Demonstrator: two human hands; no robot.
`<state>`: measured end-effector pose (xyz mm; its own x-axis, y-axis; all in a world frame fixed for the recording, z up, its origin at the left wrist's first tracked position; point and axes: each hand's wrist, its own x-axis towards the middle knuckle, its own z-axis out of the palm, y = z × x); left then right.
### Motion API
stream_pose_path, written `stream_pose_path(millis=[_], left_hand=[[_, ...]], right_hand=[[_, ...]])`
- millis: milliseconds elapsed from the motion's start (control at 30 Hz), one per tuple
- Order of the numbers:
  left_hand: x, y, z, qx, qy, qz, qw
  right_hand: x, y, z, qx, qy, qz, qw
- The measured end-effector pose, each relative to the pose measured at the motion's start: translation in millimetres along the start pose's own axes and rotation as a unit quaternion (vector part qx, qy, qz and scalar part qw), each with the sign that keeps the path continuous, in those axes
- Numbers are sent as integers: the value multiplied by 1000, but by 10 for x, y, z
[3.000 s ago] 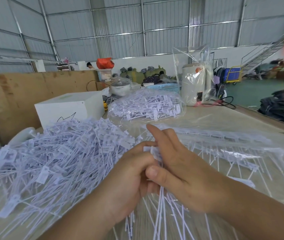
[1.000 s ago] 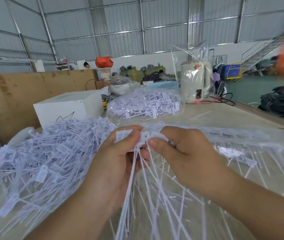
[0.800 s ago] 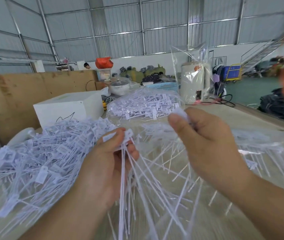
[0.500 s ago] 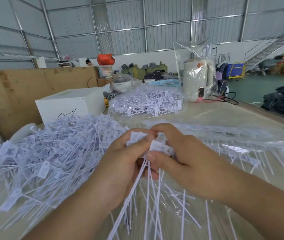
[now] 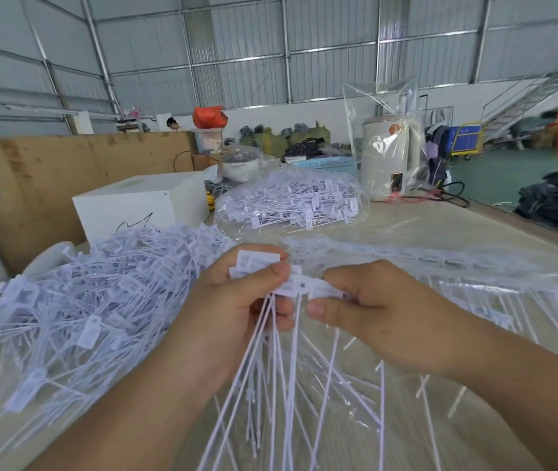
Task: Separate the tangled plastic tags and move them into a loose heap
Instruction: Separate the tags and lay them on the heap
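- Since half a second ago, both hands have drawn slightly apart, stretching the small bunch of white plastic tags [image 5: 291, 283] sideways between them.
- Left hand [image 5: 237, 307] pinches several flat tag heads under its thumb, anchoring the bunch so the thin tails hang straight down.
- Right hand [image 5: 372, 311] pinches the end head between thumb and forefinger, apparently to peel one tag free.
- That bunch is held above the bench [image 5: 474, 229], just right of the large loose heap of white tags [image 5: 101, 300], likely so freed tags drop leftward onto it.
- Right of the heap, beyond the hands, unseparated tags lie in rows under a clear plastic sheet [image 5: 440, 260].
- Behind the heap sits a clear bag of more tags [image 5: 291, 202].
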<state>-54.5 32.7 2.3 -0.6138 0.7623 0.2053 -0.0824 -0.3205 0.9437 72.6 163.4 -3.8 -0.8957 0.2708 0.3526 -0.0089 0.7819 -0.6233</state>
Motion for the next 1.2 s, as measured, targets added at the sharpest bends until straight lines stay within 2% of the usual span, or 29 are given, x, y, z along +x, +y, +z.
stream_pose_path(millis=[167, 300, 433, 467, 533, 600, 633, 733, 833, 933, 1000, 1067, 1200], left_hand=[[32, 43, 25, -51, 22, 9, 998], [12, 28, 50, -108, 31, -3, 994], [80, 61, -100, -162, 71, -26, 984], [100, 76, -146, -144, 70, -25, 987], [103, 73, -171, -76, 31, -29, 996], [72, 30, -120, -15, -17, -43, 999], [57, 1, -96, 4, -34, -46, 998], [26, -28, -77, 45, -72, -37, 996], [-4, -59, -36, 84, -97, -36, 991], [-12, -124, 4, 117, -87, -39, 988], [-5, -116, -7, 125, -86, -35, 988], [10, -72, -35, 118, -67, -19, 991], [38, 2, -76, 81, -13, 20, 996]], right_hand=[[17, -98, 151, 45, 116, -3, 992], [26, -202, 241, 51, 171, -23, 984], [26, -149, 93, 130, 259, -18, 957], [13, -134, 51, 131, 241, -25, 961], [-19, -119, 54, 123, 150, -32, 980], [-22, -113, 145, 72, 64, -33, 995], [-15, -105, 186, 31, 51, -39, 997], [15, -59, 203, -17, 61, -27, 998], [10, -17, 157, -41, 26, 2, 999], [-3, -18, 180, -62, -23, 1, 998], [-2, -37, 201, -33, -43, -13, 998], [4, -50, 185, 0, -37, -9, 999], [18, -39, 66, -67, -11, 21, 997]])
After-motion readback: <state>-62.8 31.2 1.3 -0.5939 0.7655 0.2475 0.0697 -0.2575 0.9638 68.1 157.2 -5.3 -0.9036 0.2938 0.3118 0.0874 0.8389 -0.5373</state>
